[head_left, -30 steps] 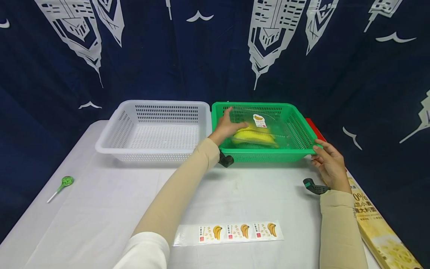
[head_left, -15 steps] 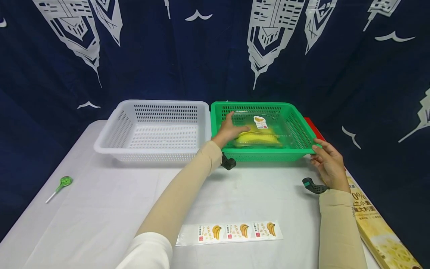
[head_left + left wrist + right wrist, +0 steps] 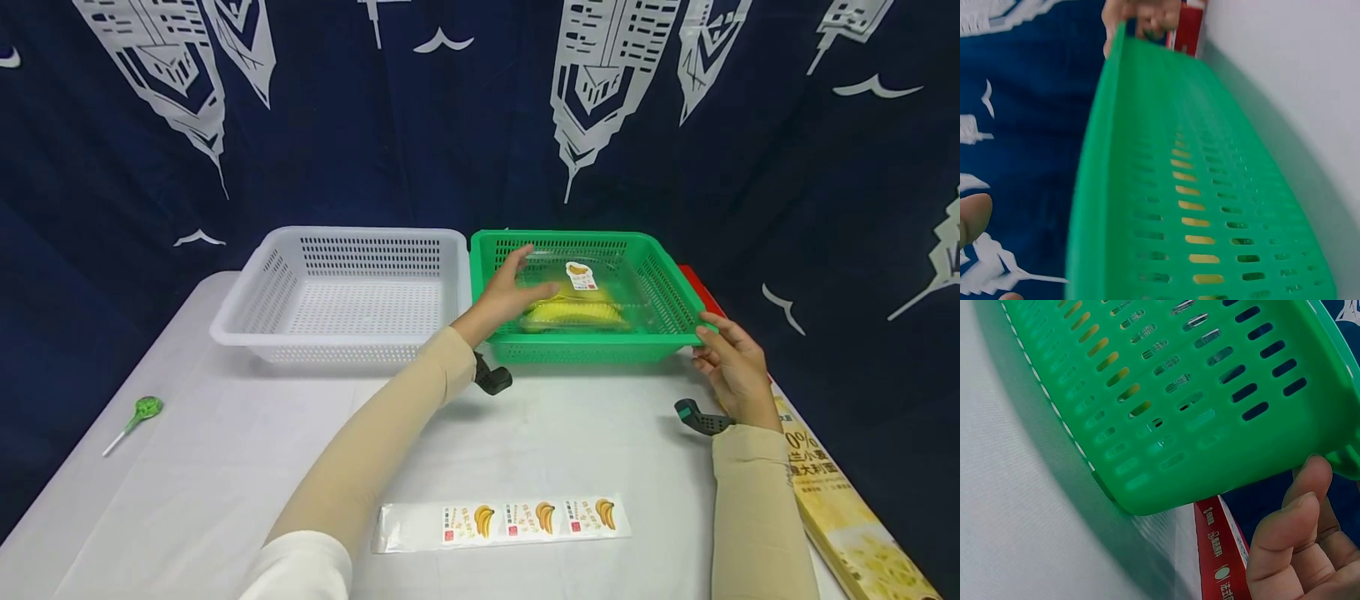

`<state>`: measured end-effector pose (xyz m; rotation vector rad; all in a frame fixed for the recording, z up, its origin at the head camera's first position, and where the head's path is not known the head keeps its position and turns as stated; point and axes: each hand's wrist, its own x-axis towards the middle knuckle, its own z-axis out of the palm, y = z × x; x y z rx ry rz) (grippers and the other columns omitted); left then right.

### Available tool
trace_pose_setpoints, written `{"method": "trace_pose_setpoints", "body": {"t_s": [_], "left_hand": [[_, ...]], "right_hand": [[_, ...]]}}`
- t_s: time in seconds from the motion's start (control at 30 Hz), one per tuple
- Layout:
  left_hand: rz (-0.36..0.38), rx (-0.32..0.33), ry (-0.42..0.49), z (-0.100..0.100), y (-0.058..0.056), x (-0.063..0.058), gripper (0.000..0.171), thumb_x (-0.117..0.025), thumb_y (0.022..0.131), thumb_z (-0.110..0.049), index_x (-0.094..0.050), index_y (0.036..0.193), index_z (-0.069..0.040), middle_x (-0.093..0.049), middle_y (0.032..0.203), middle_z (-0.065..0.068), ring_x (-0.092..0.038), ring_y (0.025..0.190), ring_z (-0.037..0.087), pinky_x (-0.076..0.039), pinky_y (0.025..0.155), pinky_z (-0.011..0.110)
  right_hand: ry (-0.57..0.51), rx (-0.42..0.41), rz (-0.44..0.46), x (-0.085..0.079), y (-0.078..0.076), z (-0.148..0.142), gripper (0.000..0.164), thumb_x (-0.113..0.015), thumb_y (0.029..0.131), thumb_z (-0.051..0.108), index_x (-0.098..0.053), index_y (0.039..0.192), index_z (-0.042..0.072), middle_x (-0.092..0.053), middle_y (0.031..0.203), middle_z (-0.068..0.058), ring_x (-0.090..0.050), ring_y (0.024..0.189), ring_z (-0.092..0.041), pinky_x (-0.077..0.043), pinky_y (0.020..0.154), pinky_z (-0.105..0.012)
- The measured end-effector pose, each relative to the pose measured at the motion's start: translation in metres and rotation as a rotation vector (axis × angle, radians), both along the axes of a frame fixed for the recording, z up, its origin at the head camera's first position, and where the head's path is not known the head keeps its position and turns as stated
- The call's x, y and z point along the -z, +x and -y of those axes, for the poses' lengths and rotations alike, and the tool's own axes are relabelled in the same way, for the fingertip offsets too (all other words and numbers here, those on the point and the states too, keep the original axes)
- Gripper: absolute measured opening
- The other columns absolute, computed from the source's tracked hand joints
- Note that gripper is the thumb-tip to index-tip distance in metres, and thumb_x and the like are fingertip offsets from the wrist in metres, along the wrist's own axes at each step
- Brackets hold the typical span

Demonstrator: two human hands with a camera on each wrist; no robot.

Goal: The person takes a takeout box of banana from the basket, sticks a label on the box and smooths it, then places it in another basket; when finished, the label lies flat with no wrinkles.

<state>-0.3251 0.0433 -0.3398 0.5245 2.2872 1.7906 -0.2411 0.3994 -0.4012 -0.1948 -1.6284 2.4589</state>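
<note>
A clear plastic clamshell box [image 3: 618,275] with yellow bananas [image 3: 576,314] inside and a small banana sticker [image 3: 581,276] on its lid lies in the green basket [image 3: 585,338]. My left hand [image 3: 504,298] is over the basket's left side, thumb and fingers spread beside the box; whether it touches the box is unclear. In the left wrist view, a fingertip [image 3: 974,215] shows beyond the basket wall. At the basket's front right corner, my right hand [image 3: 737,371] grips the rim, as the right wrist view also shows with its thumb [image 3: 1307,481] at the edge.
A white basket [image 3: 341,338] stands left of the green one. A strip of banana stickers [image 3: 502,522] lies at the front. The left side has a green lollipop [image 3: 142,408]. Along the right edge are a yellow pasta box [image 3: 847,508] and a red box [image 3: 1219,556].
The clamshell box has settled lower and slightly right in the green basket. My left hand has loosened from it, its wrist drawing back a little. The right hand stays at the rim.
</note>
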Motion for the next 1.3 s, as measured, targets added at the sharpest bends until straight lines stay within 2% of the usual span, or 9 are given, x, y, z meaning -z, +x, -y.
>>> {"method": "trace_pose_setpoints", "body": {"t_s": [0.23,0.47,0.63,0.87,1.0,1.1,1.17,1.23,1.3], "left_hand": [[-0.097,0.139,0.115,0.033,0.032,0.004,0.069,-0.068,0.107,-0.013,-0.037,0.168,-0.013,-0.042,0.169,0.015,-0.044,0.154,0.035,-0.042,0.123,0.04],[-0.195,0.163,0.139,0.084,0.065,0.012,0.055,-0.064,0.108,-0.008,-0.047,0.16,-0.004,-0.059,0.153,0.019,-0.061,0.137,0.036,-0.052,0.114,0.042],[-0.292,0.073,0.043,0.13,0.083,0.022,0.05,-0.067,0.107,-0.008,-0.054,0.155,-0.005,-0.066,0.145,0.019,-0.066,0.128,0.034,-0.053,0.111,0.045],[-0.43,-0.17,-0.156,0.19,0.101,0.035,0.047,-0.07,0.106,-0.011,-0.057,0.15,-0.004,-0.07,0.139,0.019,-0.063,0.133,0.037,-0.046,0.114,0.059],[-0.474,-0.294,-0.299,0.214,0.11,0.042,0.051,-0.071,0.105,-0.016,-0.056,0.153,-0.004,-0.061,0.149,0.023,-0.052,0.141,0.044,-0.036,0.117,0.068],[-0.527,-0.37,-0.412,0.229,0.117,0.047,0.056,-0.072,0.104,-0.02,-0.054,0.155,-0.005,-0.051,0.157,0.026,-0.039,0.148,0.051,-0.026,0.118,0.074],[-0.571,-0.409,-0.485,0.238,0.119,0.05,0.061,-0.074,0.102,-0.024,-0.052,0.157,-0.005,-0.045,0.161,0.028,-0.032,0.152,0.055,-0.02,0.118,0.076],[-0.607,-0.439,-0.557,0.245,0.123,0.053,0.067,-0.075,0.101,-0.029,-0.05,0.159,-0.005,-0.04,0.165,0.03,-0.025,0.156,0.055,-0.014,0.12,0.077],[-0.631,-0.468,-0.633,0.252,0.126,0.056,0.074,-0.075,0.1,-0.038,-0.048,0.161,-0.006,-0.036,0.168,0.03,-0.021,0.158,0.055,-0.011,0.122,0.077]], "right_hand": [[-0.008,0.002,0.017,0.001,-0.002,0.001,0.024,-0.068,0.105,0.001,-0.08,0.112,0.021,-0.067,0.091,0.002,-0.062,0.07,-0.013,-0.055,0.06,-0.023],[0.037,-0.005,0.013,0.005,-0.007,0.003,0.024,-0.068,0.106,0.004,-0.079,0.115,0.024,-0.064,0.094,0.004,-0.062,0.072,-0.012,-0.055,0.062,-0.022],[0.098,0.001,0.037,0.007,-0.007,0.003,0.021,-0.071,0.106,0.011,-0.076,0.118,0.027,-0.061,0.101,0.006,-0.06,0.076,-0.011,-0.055,0.064,-0.021],[0.184,0.046,0.074,0.007,-0.007,0.003,0.022,-0.072,0.106,0.017,-0.074,0.123,0.031,-0.063,0.101,0.009,-0.061,0.083,-0.009,-0.056,0.064,-0.019],[0.415,0.102,0.118,0.005,-0.007,0.004,0.034,-0.068,0.109,0.023,-0.07,0.142,0.028,-0.057,0.118,0.007,-0.061,0.086,-0.002,-0.056,0.068,-0.015],[0.694,0.147,0.115,0.002,-0.006,0.006,0.048,-0.061,0.111,0.027,-0.057,0.158,0.015,-0.048,0.145,-0.008,-0.061,0.086,0.007,-0.055,0.071,-0.011],[0.872,0.181,0.108,0.0,-0.003,0.007,0.055,-0.057,0.112,0.031,-0.05,0.162,0.008,-0.039,0.159,-0.019,-0.06,0.097,0.004,-0.053,0.083,-0.013],[1.005,0.187,0.076,-0.002,0.001,0.007,0.059,-0.053,0.113,0.033,-0.045,0.162,0.001,-0.027,0.168,-0.029,-0.06,0.125,-0.017,-0.05,0.109,-0.034],[1.112,0.182,0.048,-0.003,0.007,0.008,0.063,-0.051,0.114,0.037,-0.042,0.164,0.0,-0.02,0.171,-0.032,-0.041,0.146,-0.042,-0.035,0.12,-0.063]]}}
